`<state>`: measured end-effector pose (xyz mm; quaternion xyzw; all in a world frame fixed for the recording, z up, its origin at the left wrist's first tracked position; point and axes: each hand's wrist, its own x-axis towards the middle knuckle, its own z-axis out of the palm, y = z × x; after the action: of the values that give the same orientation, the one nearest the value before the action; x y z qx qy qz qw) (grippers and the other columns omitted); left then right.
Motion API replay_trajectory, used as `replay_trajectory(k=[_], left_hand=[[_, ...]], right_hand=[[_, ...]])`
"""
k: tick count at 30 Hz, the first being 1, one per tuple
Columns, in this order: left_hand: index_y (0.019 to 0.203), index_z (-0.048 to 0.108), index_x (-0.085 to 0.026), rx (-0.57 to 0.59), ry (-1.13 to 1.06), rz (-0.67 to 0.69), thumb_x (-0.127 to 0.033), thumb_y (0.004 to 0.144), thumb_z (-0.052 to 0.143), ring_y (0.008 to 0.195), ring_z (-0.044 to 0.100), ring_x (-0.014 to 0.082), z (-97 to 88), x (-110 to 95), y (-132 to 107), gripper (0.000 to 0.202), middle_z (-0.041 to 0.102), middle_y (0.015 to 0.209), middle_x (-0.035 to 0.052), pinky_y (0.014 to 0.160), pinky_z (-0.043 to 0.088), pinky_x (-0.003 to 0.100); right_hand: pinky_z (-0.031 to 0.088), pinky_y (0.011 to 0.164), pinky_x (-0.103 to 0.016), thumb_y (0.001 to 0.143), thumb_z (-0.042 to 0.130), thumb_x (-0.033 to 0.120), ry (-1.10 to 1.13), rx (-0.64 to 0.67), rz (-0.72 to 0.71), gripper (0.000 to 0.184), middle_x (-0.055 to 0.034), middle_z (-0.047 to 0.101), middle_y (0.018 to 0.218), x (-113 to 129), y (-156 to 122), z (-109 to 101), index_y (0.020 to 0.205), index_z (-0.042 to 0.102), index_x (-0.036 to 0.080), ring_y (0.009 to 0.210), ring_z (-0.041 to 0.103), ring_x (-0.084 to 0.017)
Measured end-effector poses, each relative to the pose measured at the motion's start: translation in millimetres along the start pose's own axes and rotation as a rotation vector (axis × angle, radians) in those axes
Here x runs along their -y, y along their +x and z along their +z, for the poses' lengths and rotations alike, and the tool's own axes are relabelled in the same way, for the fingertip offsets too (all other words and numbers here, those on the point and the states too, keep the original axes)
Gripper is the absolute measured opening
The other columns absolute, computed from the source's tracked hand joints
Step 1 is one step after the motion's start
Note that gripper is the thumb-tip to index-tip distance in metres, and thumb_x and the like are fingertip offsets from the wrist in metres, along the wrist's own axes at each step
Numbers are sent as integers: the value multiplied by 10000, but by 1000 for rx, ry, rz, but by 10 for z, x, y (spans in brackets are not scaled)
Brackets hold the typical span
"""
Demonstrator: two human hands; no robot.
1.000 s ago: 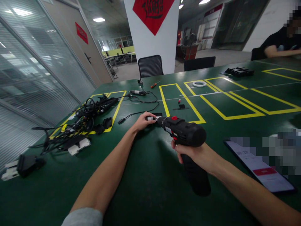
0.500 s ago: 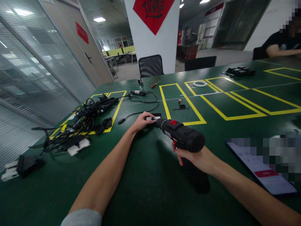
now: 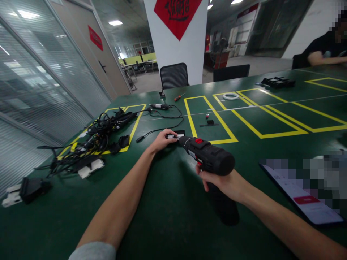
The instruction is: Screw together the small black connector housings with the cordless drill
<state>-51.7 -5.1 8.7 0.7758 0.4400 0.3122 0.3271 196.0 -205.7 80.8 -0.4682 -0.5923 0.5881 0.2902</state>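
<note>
My right hand (image 3: 217, 180) is wrapped round the grip of a black cordless drill (image 3: 207, 153) with red switches. Its chuck points left, and the bit meets a small black and silver part (image 3: 172, 137) on the green table (image 3: 165, 216). My left hand (image 3: 162, 140) is closed on that part, thumb and fingers pinching it near the bit tip. Fingers and chuck hide much of the part, so its exact kind does not show. A cable with a dark plug (image 3: 140, 139) lies just left of my left hand.
A heap of black cables (image 3: 100, 133) and adapters covers the left side. Farther back lie an orange screwdriver (image 3: 179, 97), a white tape ring (image 3: 230, 96) and black parts (image 3: 278, 82). A phone-like tablet (image 3: 298, 195) lies at right. Another person (image 3: 325, 48) sits at the far right.
The drill and my right hand have shifted slightly left. My left hand and the part it pinches have moved a touch left as well.
</note>
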Motion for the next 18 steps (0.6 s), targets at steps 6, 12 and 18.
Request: replay_trajectory(k=[6, 12, 18], left_hand=[[995, 709, -193, 0, 8, -3, -389, 720, 713, 951, 569, 221, 0, -22, -5, 337, 638, 1026, 53, 877, 446, 364], [1020, 702, -191, -3, 14, -12, -392, 735, 695, 864, 557, 185, 15, 24, 5, 349, 622, 1026, 40, 799, 444, 327], [1008, 700, -196, -11, 20, -12, -391, 729, 682, 920, 563, 201, 24, 34, 10, 341, 626, 1029, 43, 814, 445, 327]], right_hand=[[448, 669, -340, 804, 583, 275, 38, -5, -7, 102, 26, 591, 615, 11, 0, -31, 862, 578, 192, 600, 605, -173], [441, 660, -331, 786, 586, 228, 81, 3, 15, 46, 38, 588, 603, -25, 44, -118, 818, 570, 199, 549, 586, -155], [439, 609, -314, 748, 582, 212, 106, 1, -42, 81, 22, 610, 733, -17, 55, -72, 825, 586, 189, 520, 580, -129]])
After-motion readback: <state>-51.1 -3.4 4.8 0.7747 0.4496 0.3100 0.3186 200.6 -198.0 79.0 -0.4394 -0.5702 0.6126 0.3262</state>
